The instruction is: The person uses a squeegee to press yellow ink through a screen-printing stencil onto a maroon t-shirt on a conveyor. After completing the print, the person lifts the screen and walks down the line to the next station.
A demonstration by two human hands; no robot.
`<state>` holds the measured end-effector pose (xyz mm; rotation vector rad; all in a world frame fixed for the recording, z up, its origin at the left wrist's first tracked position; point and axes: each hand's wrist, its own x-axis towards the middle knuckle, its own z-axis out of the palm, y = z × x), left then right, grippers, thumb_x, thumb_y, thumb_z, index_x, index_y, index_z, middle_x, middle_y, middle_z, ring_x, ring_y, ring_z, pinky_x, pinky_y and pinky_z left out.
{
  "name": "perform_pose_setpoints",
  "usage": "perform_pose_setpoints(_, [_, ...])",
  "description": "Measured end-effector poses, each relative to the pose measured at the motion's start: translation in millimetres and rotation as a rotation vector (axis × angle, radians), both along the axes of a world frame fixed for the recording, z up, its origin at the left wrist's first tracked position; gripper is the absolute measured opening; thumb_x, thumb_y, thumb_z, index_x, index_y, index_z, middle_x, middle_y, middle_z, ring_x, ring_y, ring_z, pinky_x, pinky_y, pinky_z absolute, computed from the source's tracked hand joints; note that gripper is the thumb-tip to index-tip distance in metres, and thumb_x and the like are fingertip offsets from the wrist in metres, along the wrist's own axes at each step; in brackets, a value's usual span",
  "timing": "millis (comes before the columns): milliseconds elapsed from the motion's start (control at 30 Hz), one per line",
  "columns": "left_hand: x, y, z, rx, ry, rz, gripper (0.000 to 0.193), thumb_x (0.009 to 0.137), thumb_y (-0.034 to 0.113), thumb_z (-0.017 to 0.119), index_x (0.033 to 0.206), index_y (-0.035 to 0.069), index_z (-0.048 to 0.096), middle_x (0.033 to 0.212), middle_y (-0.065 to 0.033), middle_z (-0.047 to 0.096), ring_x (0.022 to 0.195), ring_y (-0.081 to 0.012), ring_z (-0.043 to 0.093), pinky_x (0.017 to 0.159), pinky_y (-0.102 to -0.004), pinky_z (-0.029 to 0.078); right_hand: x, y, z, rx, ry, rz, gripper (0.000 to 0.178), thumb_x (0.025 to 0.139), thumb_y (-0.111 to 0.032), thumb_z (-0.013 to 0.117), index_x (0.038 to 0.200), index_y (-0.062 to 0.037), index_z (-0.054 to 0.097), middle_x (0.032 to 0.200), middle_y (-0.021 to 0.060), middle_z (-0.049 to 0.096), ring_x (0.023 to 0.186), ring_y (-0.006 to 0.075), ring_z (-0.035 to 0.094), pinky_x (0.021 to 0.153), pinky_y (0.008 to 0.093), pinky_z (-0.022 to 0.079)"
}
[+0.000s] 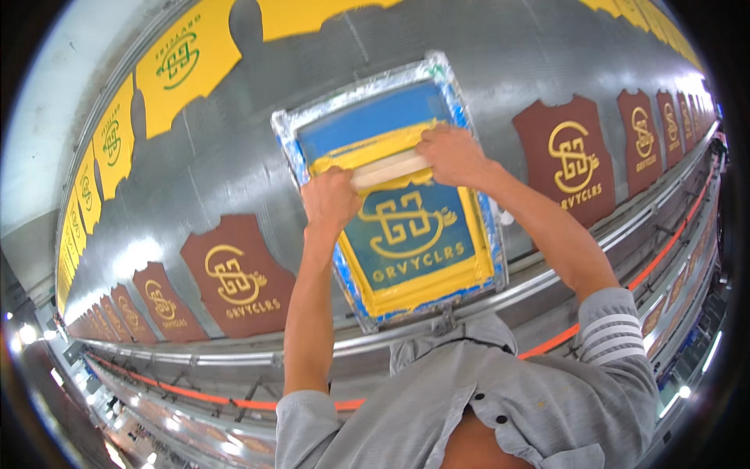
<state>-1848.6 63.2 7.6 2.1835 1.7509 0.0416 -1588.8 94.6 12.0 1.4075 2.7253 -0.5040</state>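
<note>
A screen printing frame [492, 242] lies on the long dark table, its edges wrapped in silvery and blue tape. Inside it, the mesh [363, 248] is blue-green with a design and lettering, bordered by yellow ink [391, 295]. A pale wooden squeegee [391, 170] spans the mesh, with yellow ink along its far side. My left hand [331, 195] is closed round its left end. Round the right end, my right hand [453, 155] is closed as well. The squeegee's blade edge is hidden.
Maroon fabric pieces [234, 277] with yellow prints lie in a row to both sides of the frame. Yellow pieces [187, 66] with green prints line the table's far side. A metal rail [195, 358] runs along the near edge, with an orange strip [551, 342] below it.
</note>
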Motion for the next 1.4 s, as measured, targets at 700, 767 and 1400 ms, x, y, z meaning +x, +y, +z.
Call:
perform_pose_setpoints(700, [44.7, -274.5, -2.8, 0.030, -0.093, 0.095, 0.041, 0.061, 0.005, 0.068, 0.101, 0.012, 0.074, 0.103, -0.0034, 0.072, 0.084, -0.0288, 0.071, 0.066, -0.0426, 0.056, 45.9, -266.7, -6.4, -0.112, 0.154, -0.038, 0.024, 0.073, -0.008, 0.066, 0.095, -0.0016, 0.064, 0.095, 0.0099, 0.061, 0.099, 0.0298, 0.061, 0.090, 0.0420, 0.050])
perform_pose_setpoints(767, [42.8, -260.9, -4.7, 0.012, -0.056, 0.050, 0.039, 0.062, 0.005, 0.068, 0.099, 0.012, 0.075, 0.100, -0.0032, 0.071, 0.080, -0.0292, 0.070, 0.065, -0.0416, 0.056, 47.8, -250.7, 7.8, -0.233, 0.188, -0.002, 0.034, 0.079, -0.016, 0.069, 0.109, -0.0018, 0.064, 0.101, 0.0123, 0.062, 0.106, 0.0315, 0.059, 0.100, 0.0464, 0.043])
perform_pose_setpoints(1400, [3.2, -274.3, 15.1, 0.001, -0.218, 0.052, 0.035, 0.063, 0.003, 0.064, 0.097, 0.007, 0.072, 0.095, -0.0137, 0.071, 0.090, -0.0340, 0.068, 0.095, -0.0498, 0.050, 17.0, -118.0, -3.3, 0.000, 0.740, -1.013, 0.032, 0.097, -0.028, 0.056, 0.112, -0.0035, 0.069, 0.099, 0.0151, 0.072, 0.093, 0.0263, 0.068, 0.084, 0.0369, 0.051])
